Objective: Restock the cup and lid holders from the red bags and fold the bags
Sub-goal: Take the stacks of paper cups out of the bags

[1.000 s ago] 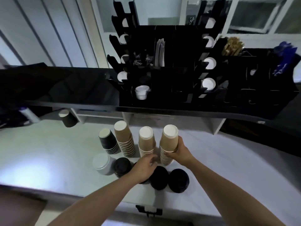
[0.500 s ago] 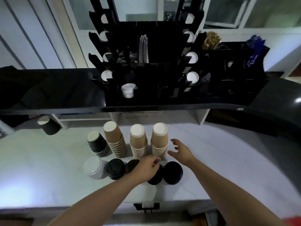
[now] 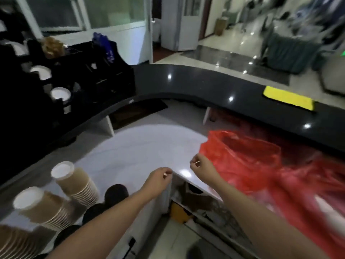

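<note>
A crumpled red bag (image 3: 242, 161) lies on the white counter (image 3: 140, 146) at the right, and more red plastic (image 3: 313, 187) lies blurred beyond it. My right hand (image 3: 201, 166) hovers at the near bag's left edge, fingers loosely curled, holding nothing. A little to its left, my left hand (image 3: 158, 179) hangs over the counter's edge, also loosely curled and empty. Stacks of brown paper cups (image 3: 74, 182) stand upside down at the lower left, with black lids (image 3: 115, 193) beside them. The black cup and lid holder (image 3: 65, 81) sits on the raised ledge at the upper left.
A curved dark upper counter (image 3: 205, 85) runs above the white one, with a yellow cloth (image 3: 288, 98) on it at the right. Below the counter's edge there is an open shelf with boxes (image 3: 186, 202). A tiled hall lies beyond.
My view has swung right from the cups to the red bags. My right hand let go of the brown cup stack and both hands moved right toward the bag.
</note>
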{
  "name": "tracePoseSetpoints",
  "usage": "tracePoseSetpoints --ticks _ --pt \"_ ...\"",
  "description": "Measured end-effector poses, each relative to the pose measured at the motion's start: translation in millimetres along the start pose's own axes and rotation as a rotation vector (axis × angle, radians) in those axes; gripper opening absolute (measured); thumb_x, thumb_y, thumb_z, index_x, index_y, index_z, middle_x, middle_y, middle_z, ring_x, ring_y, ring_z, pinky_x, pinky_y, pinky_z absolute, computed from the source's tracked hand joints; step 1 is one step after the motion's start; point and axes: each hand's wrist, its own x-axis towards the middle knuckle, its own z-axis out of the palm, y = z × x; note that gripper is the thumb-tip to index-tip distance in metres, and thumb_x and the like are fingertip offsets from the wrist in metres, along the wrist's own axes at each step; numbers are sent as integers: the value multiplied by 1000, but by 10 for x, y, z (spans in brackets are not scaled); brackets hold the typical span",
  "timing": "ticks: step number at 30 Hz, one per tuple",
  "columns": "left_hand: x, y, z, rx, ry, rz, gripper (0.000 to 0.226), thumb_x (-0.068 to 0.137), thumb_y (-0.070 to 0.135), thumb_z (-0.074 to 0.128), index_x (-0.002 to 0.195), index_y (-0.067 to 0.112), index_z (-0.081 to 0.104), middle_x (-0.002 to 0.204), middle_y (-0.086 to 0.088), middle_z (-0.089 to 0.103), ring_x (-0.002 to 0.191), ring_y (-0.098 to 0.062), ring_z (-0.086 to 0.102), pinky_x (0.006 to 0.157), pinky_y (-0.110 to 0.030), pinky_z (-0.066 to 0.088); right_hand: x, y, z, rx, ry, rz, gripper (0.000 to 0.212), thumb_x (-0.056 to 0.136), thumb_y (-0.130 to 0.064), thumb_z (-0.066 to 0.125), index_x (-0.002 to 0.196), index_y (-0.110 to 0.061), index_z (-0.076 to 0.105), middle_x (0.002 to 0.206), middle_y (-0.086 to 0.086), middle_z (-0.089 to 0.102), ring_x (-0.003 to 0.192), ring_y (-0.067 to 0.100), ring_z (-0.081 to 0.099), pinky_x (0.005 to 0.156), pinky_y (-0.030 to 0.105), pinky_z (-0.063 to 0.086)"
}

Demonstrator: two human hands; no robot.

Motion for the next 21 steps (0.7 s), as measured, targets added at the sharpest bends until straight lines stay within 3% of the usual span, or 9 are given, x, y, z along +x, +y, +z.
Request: tracePoseSetpoints --ticks 4,8,13,18,20,21 --pt "297 833 557 8 -79 147 28 99 20 55 124 17 68 123 2 68 99 -10 63 88 -19 45 -392 624 -943 -48 144 107 15 88 -5 66 84 -13 54 80 9 65 69 22 56 67 35 45" --pt "454 1610 1238 3 -144 264 27 98 19 58 122 15 70 120 -1 70 102 -15 64 91 -24 48 -732 1238 -1731 -88 305 161 15 86 -5 67 83 -14 55 80 11 67 75 27 63 74 38 47" --pt "512 2536 2235 24 -222 387 25 96 11 59 117 10 72 116 -6 72 103 -20 66 91 -27 49 -1229 2017 -2615 -159 414 174 27 82 -5 67 75 -22 48 66 -5 54 66 21 51 64 33 35" --pt "470 3304 3220 67 -275 586 20 90 8 60 103 9 74 103 -10 74 96 -24 67 88 -35 51 -1699 2792 -3380 -291 405 224 17 85 -12 66 85 -22 53 86 1 62 81 26 58 74 38 45" --pt "444 3530 3534 75 -312 607 24 90 10 60 110 10 73 109 -7 72 101 -22 67 93 -30 50 -1832 3062 -3564 -385 338 268 13 90 -18 64 103 -17 62 104 4 66 99 27 61 85 35 46" --pt "430 3617 3671 92 -327 624 25 91 11 59 113 11 72 112 -5 71 105 -21 66 95 -28 48 -1882 3187 -3628 -461 279 298 25 92 -23 62 116 -16 63 115 4 66 108 26 60 90 34 45"
